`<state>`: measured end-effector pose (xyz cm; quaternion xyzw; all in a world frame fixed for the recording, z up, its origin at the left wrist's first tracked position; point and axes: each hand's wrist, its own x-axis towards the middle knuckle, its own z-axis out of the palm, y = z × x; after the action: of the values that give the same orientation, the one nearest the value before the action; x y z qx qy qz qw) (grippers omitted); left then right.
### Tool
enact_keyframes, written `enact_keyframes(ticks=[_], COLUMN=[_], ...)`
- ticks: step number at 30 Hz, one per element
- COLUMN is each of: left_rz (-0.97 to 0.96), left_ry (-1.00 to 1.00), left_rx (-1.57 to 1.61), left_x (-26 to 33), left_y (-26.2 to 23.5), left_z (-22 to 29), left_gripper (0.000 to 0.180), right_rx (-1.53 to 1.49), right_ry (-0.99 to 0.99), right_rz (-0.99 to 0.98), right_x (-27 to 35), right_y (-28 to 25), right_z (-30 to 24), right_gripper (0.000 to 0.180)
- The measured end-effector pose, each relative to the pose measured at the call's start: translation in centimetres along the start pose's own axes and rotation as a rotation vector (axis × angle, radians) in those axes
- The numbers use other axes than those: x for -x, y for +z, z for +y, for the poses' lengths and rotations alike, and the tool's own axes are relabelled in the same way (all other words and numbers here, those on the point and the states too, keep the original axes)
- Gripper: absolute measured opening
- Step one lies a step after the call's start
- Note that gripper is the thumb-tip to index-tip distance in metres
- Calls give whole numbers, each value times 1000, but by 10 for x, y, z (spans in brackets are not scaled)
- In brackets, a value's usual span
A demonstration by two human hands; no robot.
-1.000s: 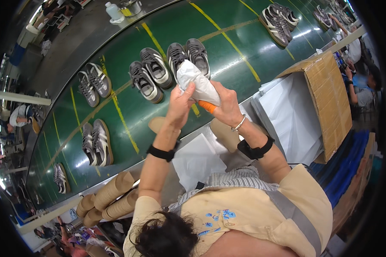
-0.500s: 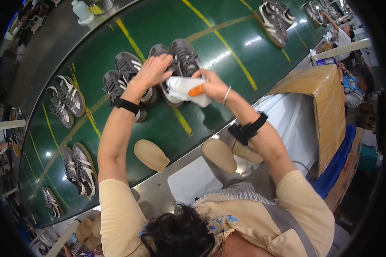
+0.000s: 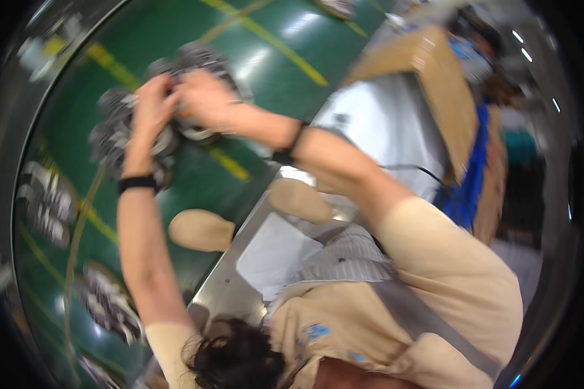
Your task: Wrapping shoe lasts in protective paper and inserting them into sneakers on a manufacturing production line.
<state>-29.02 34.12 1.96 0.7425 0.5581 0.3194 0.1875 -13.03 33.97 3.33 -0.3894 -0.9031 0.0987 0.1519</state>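
Motion smears the picture around my hands. My left hand [image 3: 152, 107] is over the grey sneakers on the green surface, fingers bent toward a shoe opening; its grip is blurred. Close beside it, my right hand [image 3: 204, 97] is closed against the front of a dark grey sneaker [image 3: 204, 57], with a small orange patch and something pale beneath its fingers. What it holds is too blurred to name. Another grey pair [image 3: 113, 123] lies just left of my left hand. The pale soles show below both hands.
Tan foot-shaped pads lie nearer me: one [image 3: 201, 230] on the green surface [image 3: 194, 188], another [image 3: 298, 200] at the metal edge beside a white sheet [image 3: 276, 249]. More sneakers [image 3: 48, 201] stand left. An open cardboard box [image 3: 444, 97] with white lining is at the right.
My view has turned and shifted, so the shoes appear farther left. My right hand has come in beside my left, and the white crumpled wad it held is now mostly hidden.
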Motion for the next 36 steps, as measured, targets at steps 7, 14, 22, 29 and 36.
enact_keyframes(ticks=[7,14,22,29,36], left_rz=[318,428,296,67,-16], left_ry=[-100,-803,-1020,-1049,-553], left_rx=[-10,-309,539,473,-185], left_x=[69,275,312,273,269], left_y=[12,8,65,31,48], left_z=[78,140,109,145,160], left_gripper=[24,47,36,39,44], right_rx=[173,113,831,277,-232], right_ry=[208,-148,783,362,305], right_rz=[187,674,570,325,308], right_x=[4,181,409,383,372], right_y=[33,-159,-242,-186,-180], right_z=[36,-3,45,61,47], right_gripper=[35,31,49,40,53])
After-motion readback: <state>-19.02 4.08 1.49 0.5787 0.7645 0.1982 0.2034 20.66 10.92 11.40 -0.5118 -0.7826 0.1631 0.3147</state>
